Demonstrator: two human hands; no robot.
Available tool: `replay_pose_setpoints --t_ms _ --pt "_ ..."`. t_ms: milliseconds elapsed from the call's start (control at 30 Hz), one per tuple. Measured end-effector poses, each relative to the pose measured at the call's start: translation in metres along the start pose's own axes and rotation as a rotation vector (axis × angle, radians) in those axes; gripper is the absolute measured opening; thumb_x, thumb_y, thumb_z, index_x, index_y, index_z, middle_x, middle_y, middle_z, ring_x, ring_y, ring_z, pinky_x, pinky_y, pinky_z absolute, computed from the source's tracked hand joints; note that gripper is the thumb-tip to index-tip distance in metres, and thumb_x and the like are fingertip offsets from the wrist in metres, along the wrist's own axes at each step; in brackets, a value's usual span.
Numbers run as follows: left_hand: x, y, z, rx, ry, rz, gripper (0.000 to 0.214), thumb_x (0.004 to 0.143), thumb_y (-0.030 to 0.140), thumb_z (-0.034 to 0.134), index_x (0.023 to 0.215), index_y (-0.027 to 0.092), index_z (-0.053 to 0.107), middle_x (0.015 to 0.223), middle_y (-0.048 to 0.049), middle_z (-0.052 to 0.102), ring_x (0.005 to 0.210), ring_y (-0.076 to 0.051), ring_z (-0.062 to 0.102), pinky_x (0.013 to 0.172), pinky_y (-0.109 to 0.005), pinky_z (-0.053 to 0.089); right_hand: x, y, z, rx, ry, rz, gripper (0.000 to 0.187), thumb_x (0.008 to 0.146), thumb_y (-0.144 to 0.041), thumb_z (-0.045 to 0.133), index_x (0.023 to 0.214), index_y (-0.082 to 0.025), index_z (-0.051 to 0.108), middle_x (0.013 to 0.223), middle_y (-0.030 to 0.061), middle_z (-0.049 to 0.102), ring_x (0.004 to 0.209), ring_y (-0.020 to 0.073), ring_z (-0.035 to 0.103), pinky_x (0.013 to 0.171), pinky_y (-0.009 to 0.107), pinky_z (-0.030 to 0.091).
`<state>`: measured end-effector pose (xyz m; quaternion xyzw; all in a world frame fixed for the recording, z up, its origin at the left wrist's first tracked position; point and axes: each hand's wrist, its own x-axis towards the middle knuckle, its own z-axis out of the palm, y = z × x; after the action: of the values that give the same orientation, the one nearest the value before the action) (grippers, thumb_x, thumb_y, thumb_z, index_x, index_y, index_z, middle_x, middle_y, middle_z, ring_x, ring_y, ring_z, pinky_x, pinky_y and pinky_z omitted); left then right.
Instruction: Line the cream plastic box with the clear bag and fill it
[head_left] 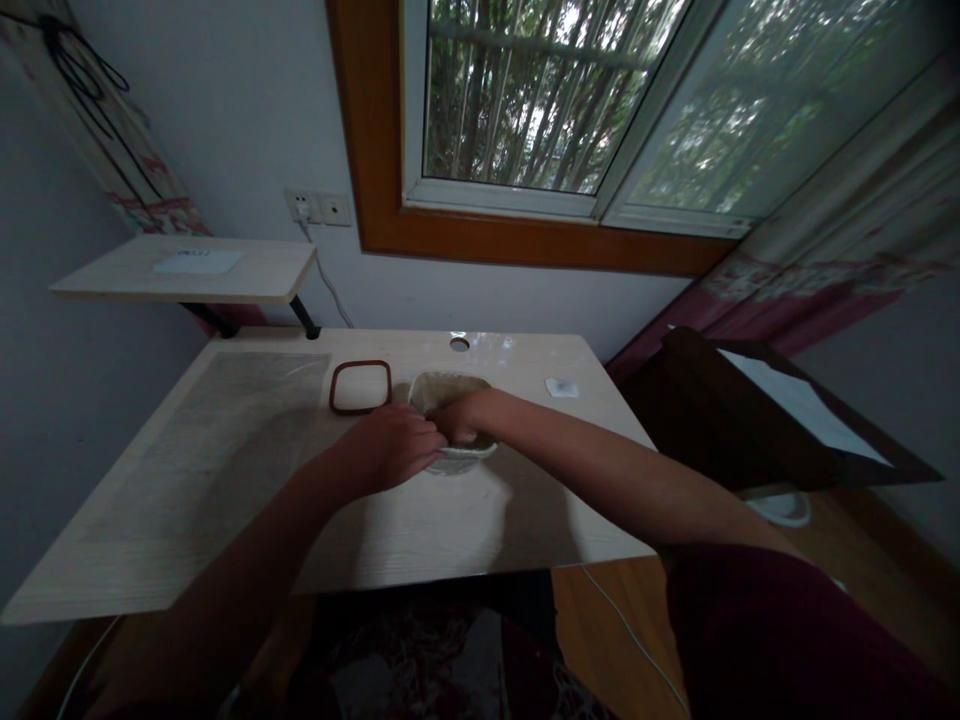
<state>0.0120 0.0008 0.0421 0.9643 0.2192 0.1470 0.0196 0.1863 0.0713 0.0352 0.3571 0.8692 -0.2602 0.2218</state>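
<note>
A small, light-coloured bin (454, 465) stands on the table, a thin pale bag seemingly lining it and folded over its edge. My left hand (401, 440) is closed at the left side of the bin, gripping the rim with the bag there. Into the bin's opening reaches my right hand (469, 415); its fingers point down inside and are mostly hidden, so their grip does not show. A brown ring (361, 410) with rounded corners, much like a bin's rim frame, lies flat to the left of the bin.
The pale wooden table (465, 530) has a translucent sheet (225, 440) on its left part. A raised shelf (187, 270) stands at the back left. Near the right edge lies a small white packet (562, 387). Beyond that edge is a dark brown surface (765, 430) with paper on it.
</note>
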Motion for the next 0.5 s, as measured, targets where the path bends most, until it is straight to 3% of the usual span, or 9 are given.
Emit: replay_pose_setpoints --t_ms 100,267,367,500 --pt "-0.003 0.003 -0.002 0.004 0.006 -0.018 0.027 0.104 0.03 0.048 0.091 0.019 0.069 0.08 -0.0028 0.069 0.075 -0.018 0.064 0.074 -0.032 0.047 -0.008 -0.007 -0.007 -0.033 -0.114 -0.036 0.03 0.072 0.002 0.072 0.097 -0.014 0.076 0.088 0.0032 0.073 0.082 0.0202 0.068 0.07 0.025 0.048" --pt "-0.007 0.007 -0.002 -0.022 0.008 -0.024 0.029 0.105 0.031 0.047 0.09 0.019 0.07 0.076 -0.0029 0.067 0.072 -0.018 0.063 0.075 -0.033 0.048 -0.039 -0.011 -0.028 -0.224 0.106 -0.021 0.027 0.089 -0.006 0.065 0.112 -0.016 0.077 0.1 0.0107 0.075 0.086 0.0222 0.069 0.074 0.028 0.047" --pt "-0.009 0.006 0.0 0.01 -0.002 -0.015 0.03 0.105 0.031 0.046 0.093 0.019 0.07 0.078 -0.0034 0.07 0.073 -0.018 0.064 0.077 -0.035 0.049 -0.056 -0.005 -0.039 -0.27 0.267 -0.029 0.035 0.095 -0.005 0.059 0.123 -0.018 0.074 0.107 0.0118 0.074 0.09 0.0223 0.069 0.077 0.028 0.046" --pt "-0.011 0.004 0.004 0.066 -0.019 -0.019 0.028 0.106 0.032 0.047 0.098 0.02 0.071 0.082 -0.0034 0.073 0.076 -0.019 0.067 0.08 -0.036 0.051 -0.061 0.002 -0.041 -0.313 0.36 -0.06 0.034 0.098 -0.006 0.055 0.124 -0.017 0.073 0.106 0.0131 0.074 0.091 0.0233 0.069 0.079 0.029 0.046"
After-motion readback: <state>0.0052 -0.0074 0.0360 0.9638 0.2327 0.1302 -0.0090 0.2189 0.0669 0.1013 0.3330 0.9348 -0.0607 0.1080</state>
